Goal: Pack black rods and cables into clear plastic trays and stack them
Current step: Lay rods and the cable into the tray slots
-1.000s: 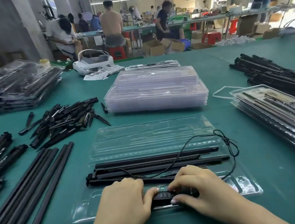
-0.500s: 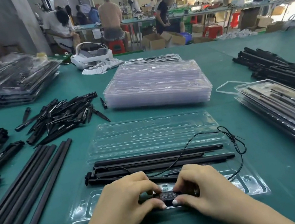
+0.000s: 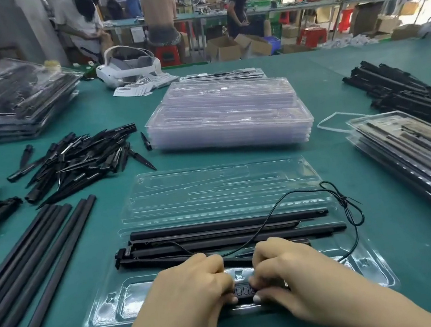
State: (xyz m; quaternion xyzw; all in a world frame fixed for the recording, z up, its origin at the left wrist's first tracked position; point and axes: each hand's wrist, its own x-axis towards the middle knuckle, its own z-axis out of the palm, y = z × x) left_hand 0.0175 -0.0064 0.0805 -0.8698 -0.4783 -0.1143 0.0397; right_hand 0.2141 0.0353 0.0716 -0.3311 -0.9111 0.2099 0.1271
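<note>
Step in hand: both hands are down at the near edge of the open clear plastic clamshell tray (image 3: 113, 310), seating a small black controller box with a row of buttons (image 3: 244, 291) into the tray's near compartment.
Left hand: the left hand (image 3: 190, 291) has its fingers curled over the controller's left end, thumb tip pressing at its near edge, so it pinches the box.
Right hand: the right hand (image 3: 285, 272) mirrors it, fingers curled over the right end, thumb at the near edge, gripping the same box.
Rods: four long black rods (image 3: 228, 224) already lie side by side in the tray's middle channels, just beyond the knuckles.
Cable: the thin black cable (image 3: 275, 204) loops loose above the rods, out to a knotted bundle at the right and back toward the controller; it is not tucked in.
Lid: the tray's clear lid half (image 3: 220, 187) lies flat on the far side, unfolded.
Supplies: loose black rods (image 3: 28, 261) lie at near left, a pile of black ground spikes (image 3: 78, 163) at far left, a stack of empty clear trays (image 3: 227, 117) beyond, and packed trays (image 3: 413, 157) at right.
Next move calls for: most likely pressing the controller home, then gathering the slack cable inside the tray's outline so that the lid can fold over without trapping it.
</note>
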